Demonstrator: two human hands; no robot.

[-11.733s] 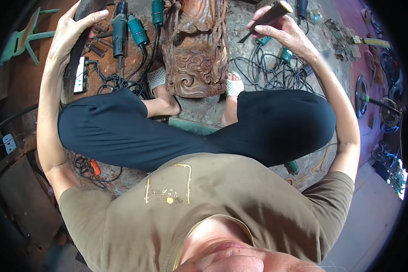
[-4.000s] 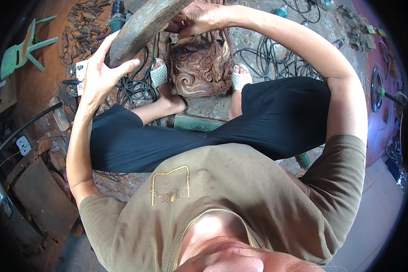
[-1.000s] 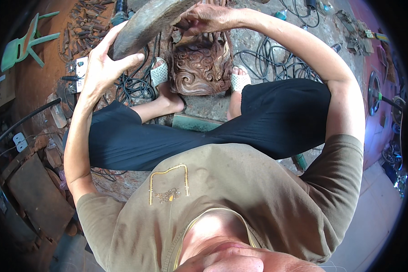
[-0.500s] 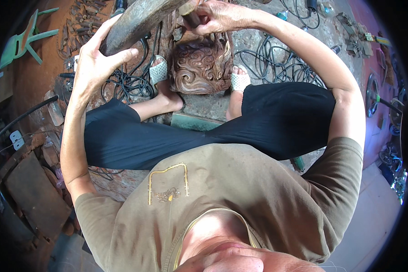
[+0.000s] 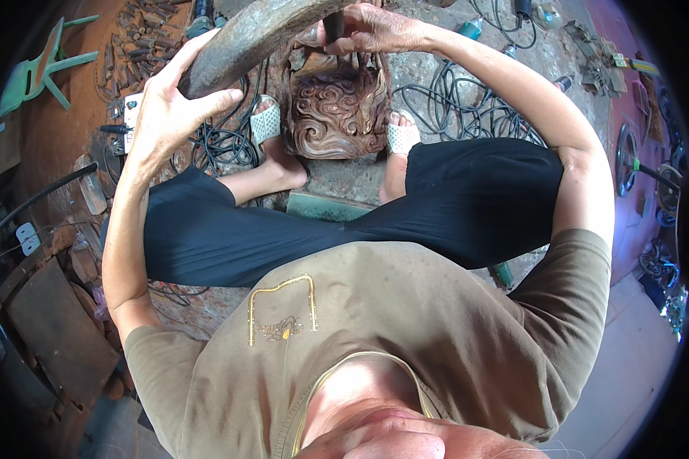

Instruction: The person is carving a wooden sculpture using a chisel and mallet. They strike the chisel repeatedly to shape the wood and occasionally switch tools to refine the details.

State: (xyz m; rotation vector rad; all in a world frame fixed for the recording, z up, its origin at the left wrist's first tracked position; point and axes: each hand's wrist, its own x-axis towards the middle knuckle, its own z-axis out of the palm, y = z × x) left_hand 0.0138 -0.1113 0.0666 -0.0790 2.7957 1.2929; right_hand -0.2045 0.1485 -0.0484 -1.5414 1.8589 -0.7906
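We see the left hand (image 5: 172, 115) and right hand (image 5: 379, 30) apart, each holding its own piece, above a reddish-brown, swirl-carved wooden block (image 5: 337, 118).

The left hand wraps a thick, curved, grey-brown club-like piece (image 5: 249, 46); the right grips a short, dark, rod-like handle (image 5: 334, 27), its tip hidden from us. The block stands on the rough grey floor (image 5: 427, 67), between the feet. We judge that a glancing knock from the club-like piece could hurt the right fingers, or a slip could gouge the carving; open-toed white perforated sandals (image 5: 266, 124) would barely protect against a drop. On the brown cloth shirt (image 5: 406, 306) we find small gold lettering (image 5: 282, 329), too warped to read surely.
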